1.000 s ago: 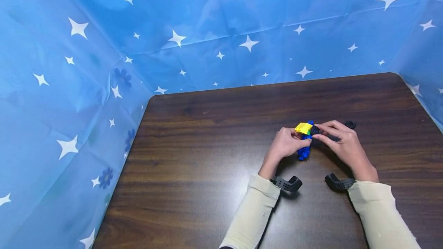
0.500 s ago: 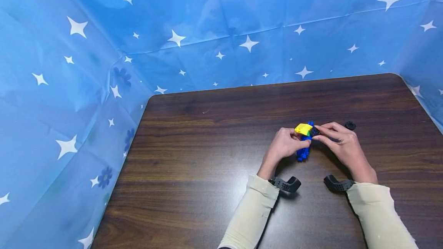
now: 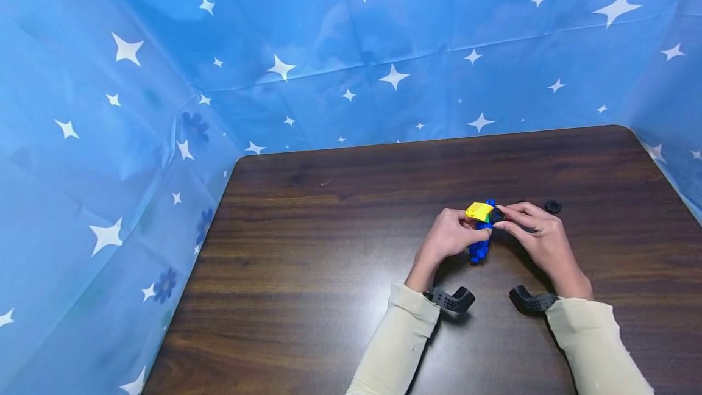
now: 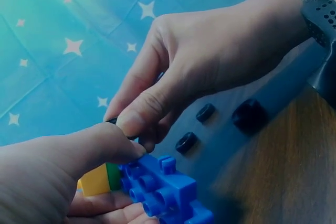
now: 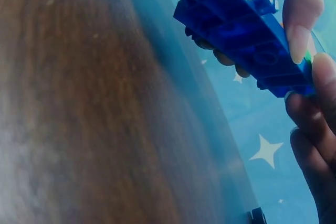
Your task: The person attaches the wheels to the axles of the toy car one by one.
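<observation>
Now wheel (image 3: 496,216) shows fuller face than before, pinched in fingers (image 3: 513,214) of right hand (image 3: 542,235), beside blue block (image 3: 479,252) gripped by left hand (image 3: 448,235); alignment seemingly ongoing.

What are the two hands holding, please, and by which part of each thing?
The left hand holds the blue toy base around its middle; the right hand pinches a black wheel by its rim.

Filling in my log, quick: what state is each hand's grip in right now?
Left hand: closed, holding the blue toy block.
Right hand: closed, pinching a black wheel at the block's side.
</observation>
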A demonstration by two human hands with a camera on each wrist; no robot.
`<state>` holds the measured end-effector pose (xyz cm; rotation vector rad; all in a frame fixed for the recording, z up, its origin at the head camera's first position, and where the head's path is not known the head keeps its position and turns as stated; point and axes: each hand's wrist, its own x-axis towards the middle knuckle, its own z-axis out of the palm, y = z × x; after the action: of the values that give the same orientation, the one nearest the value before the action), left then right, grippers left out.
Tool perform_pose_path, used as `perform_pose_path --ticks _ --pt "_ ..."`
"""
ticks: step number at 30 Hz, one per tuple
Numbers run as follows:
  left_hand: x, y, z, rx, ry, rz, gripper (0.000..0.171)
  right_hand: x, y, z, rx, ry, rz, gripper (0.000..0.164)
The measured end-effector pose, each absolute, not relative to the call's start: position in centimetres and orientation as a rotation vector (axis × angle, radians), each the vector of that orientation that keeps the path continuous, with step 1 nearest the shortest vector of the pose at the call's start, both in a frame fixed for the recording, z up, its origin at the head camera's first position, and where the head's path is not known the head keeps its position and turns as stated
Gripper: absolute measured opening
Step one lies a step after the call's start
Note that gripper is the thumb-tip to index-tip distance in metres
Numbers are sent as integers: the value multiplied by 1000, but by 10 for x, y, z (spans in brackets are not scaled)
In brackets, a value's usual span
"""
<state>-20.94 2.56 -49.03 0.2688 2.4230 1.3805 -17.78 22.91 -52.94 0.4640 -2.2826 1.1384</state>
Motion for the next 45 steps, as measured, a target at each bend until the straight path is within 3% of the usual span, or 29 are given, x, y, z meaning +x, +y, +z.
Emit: perform_pose_path --ticks 17,32,40,45 --pt "-208 17 -490 396 2402 1361 24 -172 226 -531 502 -2248 1171 49" --pt "-208 19 -489 280 2344 1421 26 -176 224 -536 513 -2243 1053 57" --pt "-209 19 -491 229 2305 1431 25 -174 222 -535 471 -2338 1060 53" --pt "-210 18 -492 219 2296 1437 26 -176 221 -534 465 -2371 1076 60"
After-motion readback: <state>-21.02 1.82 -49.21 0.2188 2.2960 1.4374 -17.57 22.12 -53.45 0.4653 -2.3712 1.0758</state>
